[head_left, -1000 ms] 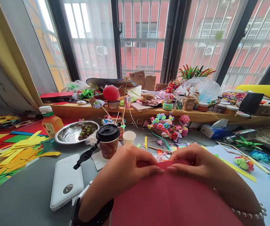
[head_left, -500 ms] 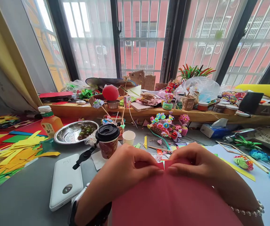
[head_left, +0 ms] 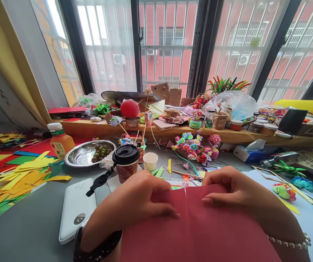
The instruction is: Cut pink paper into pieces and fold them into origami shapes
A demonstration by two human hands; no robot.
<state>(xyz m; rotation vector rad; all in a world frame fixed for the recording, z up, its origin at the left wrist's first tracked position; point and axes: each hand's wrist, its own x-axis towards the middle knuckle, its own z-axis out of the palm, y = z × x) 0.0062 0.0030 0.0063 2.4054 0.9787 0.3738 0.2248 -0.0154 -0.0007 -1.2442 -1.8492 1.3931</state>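
Note:
A large sheet of red paper (head_left: 197, 229) is held up close in front of me. A crease runs down its middle, with a short slit at the top edge. My left hand (head_left: 142, 203) pinches the sheet left of the slit, thumb on the near side and fingers behind. To the right of the slit my right hand (head_left: 233, 193) grips the top edge the same way, its thumb lying on the paper. The fingertips behind the sheet are hidden. A dark band is on my left wrist and a beaded bracelet on my right.
A lidded coffee cup (head_left: 126, 165), a small paper cup (head_left: 150, 160) and a white power bank (head_left: 76, 211) stand near my left hand. Further left are a steel plate (head_left: 74, 158) of grapes, a juice bottle (head_left: 59, 142) and yellow paper strips (head_left: 25, 178). Crocheted flowers (head_left: 190, 145) lie ahead.
Both hands have moved apart along the top edge, the left one further left. More of the red sheet and its slit shows between them, and my left thumb sits lower.

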